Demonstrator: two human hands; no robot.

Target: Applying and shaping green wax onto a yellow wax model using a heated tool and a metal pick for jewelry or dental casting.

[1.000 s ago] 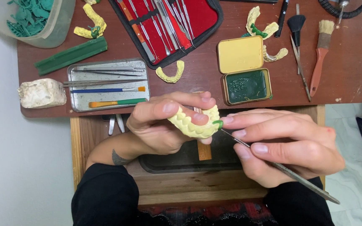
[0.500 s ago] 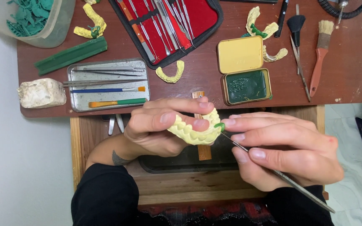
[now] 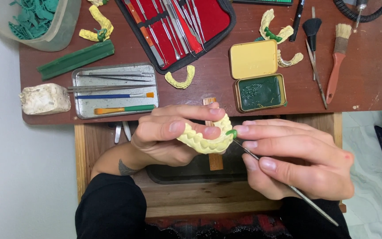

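Yellow cast (image 3: 204, 140): pinched in left hand (image 3: 169, 132), below the counter (image 3: 359, 53) edge; arch lies left to right, teeth up.
Right hand (image 3: 297, 155): gripping a metal tool (image 3: 288, 186); shaft slants down-right, tip at the cast's green wax (image 3: 231, 132).
Nearby: open tin (image 3: 257, 75) above the cast, tray (image 3: 111, 88) up-left.

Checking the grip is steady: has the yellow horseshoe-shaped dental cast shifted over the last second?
Barely, if at all. The yellow horseshoe-shaped dental cast sits below the open yellow-lidded tin of green wax as before, held in the left hand.
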